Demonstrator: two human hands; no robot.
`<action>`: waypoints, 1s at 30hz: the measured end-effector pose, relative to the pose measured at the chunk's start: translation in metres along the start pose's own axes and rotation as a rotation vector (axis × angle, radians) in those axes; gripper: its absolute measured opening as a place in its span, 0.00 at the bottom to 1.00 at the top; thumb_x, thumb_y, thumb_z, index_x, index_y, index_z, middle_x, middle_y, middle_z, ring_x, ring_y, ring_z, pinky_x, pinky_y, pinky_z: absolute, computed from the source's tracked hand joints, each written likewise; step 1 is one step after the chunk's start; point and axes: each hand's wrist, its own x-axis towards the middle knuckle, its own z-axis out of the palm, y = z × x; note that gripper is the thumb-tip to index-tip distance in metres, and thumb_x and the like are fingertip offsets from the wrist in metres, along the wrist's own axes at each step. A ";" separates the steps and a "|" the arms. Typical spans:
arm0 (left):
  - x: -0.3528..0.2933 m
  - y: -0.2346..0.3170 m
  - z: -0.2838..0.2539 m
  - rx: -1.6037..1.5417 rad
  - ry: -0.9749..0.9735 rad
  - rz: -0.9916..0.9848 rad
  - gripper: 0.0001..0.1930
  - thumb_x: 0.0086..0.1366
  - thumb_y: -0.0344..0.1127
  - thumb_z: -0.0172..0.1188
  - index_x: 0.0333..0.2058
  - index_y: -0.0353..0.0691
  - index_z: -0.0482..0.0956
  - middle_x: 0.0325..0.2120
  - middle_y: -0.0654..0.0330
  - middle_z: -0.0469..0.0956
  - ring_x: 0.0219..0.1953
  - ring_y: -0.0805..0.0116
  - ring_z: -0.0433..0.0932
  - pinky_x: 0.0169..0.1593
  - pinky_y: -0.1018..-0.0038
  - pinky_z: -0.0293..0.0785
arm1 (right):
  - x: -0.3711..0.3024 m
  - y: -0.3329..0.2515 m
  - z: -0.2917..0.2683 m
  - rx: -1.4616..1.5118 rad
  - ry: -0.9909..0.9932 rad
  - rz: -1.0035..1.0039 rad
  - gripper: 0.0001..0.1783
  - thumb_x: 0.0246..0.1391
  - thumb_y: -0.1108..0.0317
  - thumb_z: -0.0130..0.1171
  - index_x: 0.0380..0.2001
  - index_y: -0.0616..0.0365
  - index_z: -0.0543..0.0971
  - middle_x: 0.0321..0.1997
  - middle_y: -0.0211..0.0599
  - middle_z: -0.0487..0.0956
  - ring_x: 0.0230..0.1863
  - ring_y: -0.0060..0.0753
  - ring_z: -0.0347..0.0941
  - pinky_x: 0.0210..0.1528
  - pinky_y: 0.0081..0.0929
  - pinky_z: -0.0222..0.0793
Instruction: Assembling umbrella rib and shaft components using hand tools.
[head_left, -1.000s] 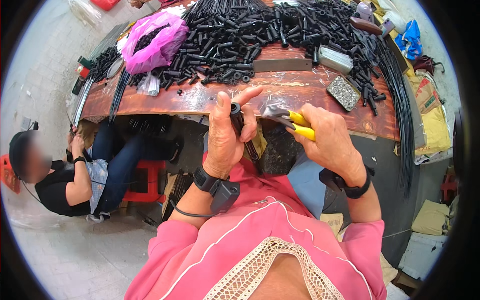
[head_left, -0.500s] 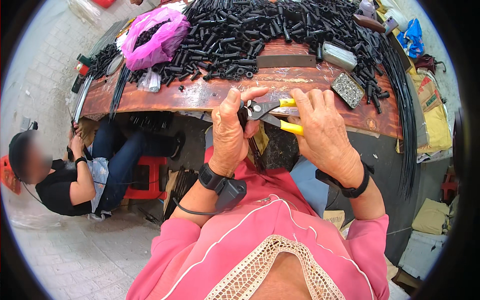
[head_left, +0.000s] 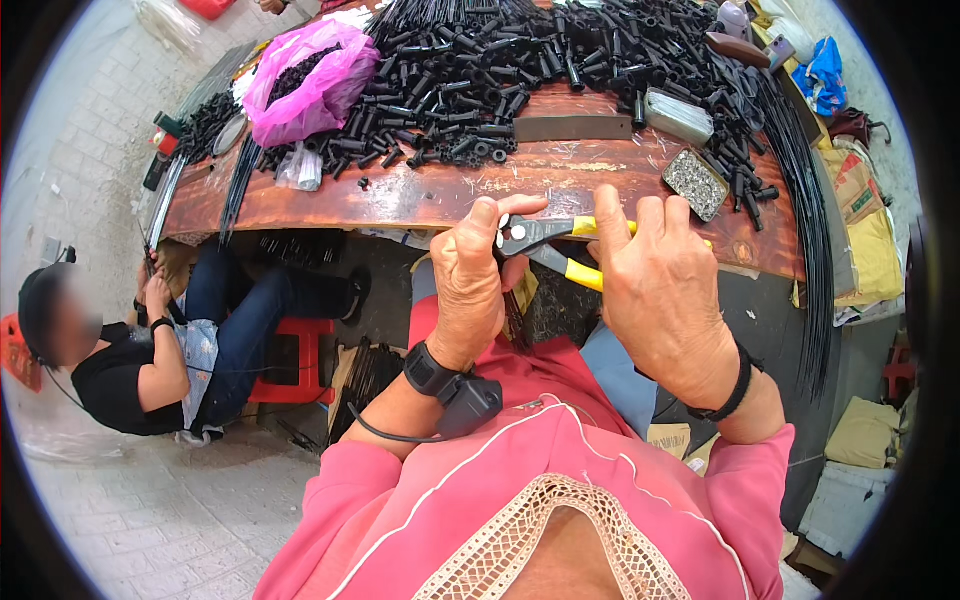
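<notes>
My right hand (head_left: 662, 290) is closed around the yellow grips of a pair of pliers (head_left: 537, 235). The dark metal jaws point left and reach my left hand (head_left: 465, 275). That hand is closed, its thumb raised and its forefinger stretched behind the jaws. It pinches a black part that its fingers mostly hide. Small white bits (head_left: 502, 222) show by the pivot and the jaw tips. Below my left hand hang thin black rods (head_left: 515, 312); whether it holds them I cannot tell.
A wooden table (head_left: 440, 195) bears a heap of black tubular parts (head_left: 450, 85), a pink plastic bag (head_left: 318, 105), a flat metal strip (head_left: 572, 128) and a tin of small metal bits (head_left: 696, 186). Long black rods (head_left: 818, 250) hang off its right edge. Another person (head_left: 140, 360) sits at left.
The pliers and both my hands have come slightly nearer to me. My right hand has also shifted right, and the black part in my left hand shows less.
</notes>
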 end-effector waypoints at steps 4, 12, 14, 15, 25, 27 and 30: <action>0.002 0.000 -0.001 0.029 0.033 0.014 0.33 0.70 0.61 0.44 0.42 0.31 0.81 0.14 0.68 0.69 0.14 0.82 0.59 0.20 0.81 0.54 | 0.001 -0.004 0.013 0.063 -0.095 0.040 0.15 0.47 0.68 0.58 0.40 0.61 0.74 0.27 0.40 0.72 0.34 0.39 0.71 0.28 0.30 0.70; 0.002 0.000 -0.017 -0.107 0.070 -0.017 0.29 0.71 0.56 0.46 0.41 0.32 0.83 0.13 0.71 0.64 0.15 0.83 0.58 0.20 0.82 0.49 | 0.006 -0.002 0.026 0.373 0.030 0.017 0.20 0.40 0.77 0.60 0.41 0.58 0.72 0.29 0.42 0.71 0.35 0.46 0.71 0.33 0.38 0.70; 0.004 0.001 -0.022 -0.110 0.053 -0.013 0.30 0.71 0.57 0.46 0.41 0.31 0.83 0.13 0.71 0.63 0.15 0.83 0.58 0.20 0.82 0.48 | 0.002 0.002 0.026 0.365 -0.039 0.017 0.17 0.42 0.75 0.61 0.39 0.57 0.71 0.29 0.41 0.72 0.35 0.46 0.72 0.34 0.38 0.69; 0.004 0.001 -0.024 -0.112 0.035 -0.006 0.31 0.71 0.58 0.45 0.41 0.31 0.83 0.12 0.72 0.62 0.15 0.82 0.57 0.21 0.81 0.48 | 0.001 0.003 0.025 0.367 -0.042 0.016 0.17 0.42 0.75 0.61 0.39 0.57 0.71 0.29 0.41 0.72 0.35 0.46 0.72 0.34 0.38 0.69; 0.000 0.004 -0.021 0.048 0.002 -0.003 0.32 0.71 0.58 0.44 0.37 0.29 0.83 0.11 0.72 0.62 0.14 0.84 0.54 0.21 0.81 0.45 | 0.021 0.012 -0.003 0.152 -0.160 -0.131 0.08 0.45 0.70 0.60 0.28 0.59 0.73 0.27 0.43 0.77 0.33 0.40 0.77 0.29 0.32 0.73; 0.001 0.003 -0.018 0.068 0.021 0.025 0.32 0.72 0.57 0.43 0.37 0.29 0.83 0.11 0.72 0.62 0.14 0.84 0.54 0.21 0.81 0.45 | 0.027 0.014 -0.009 0.097 -0.120 -0.193 0.07 0.45 0.70 0.60 0.28 0.59 0.74 0.27 0.43 0.77 0.32 0.41 0.77 0.30 0.32 0.73; 0.003 0.004 -0.020 0.045 0.063 0.034 0.32 0.72 0.57 0.43 0.36 0.29 0.83 0.11 0.71 0.62 0.15 0.84 0.55 0.21 0.81 0.45 | 0.032 0.011 -0.007 0.123 -0.114 -0.189 0.07 0.45 0.70 0.60 0.27 0.60 0.74 0.27 0.44 0.78 0.32 0.41 0.77 0.30 0.32 0.73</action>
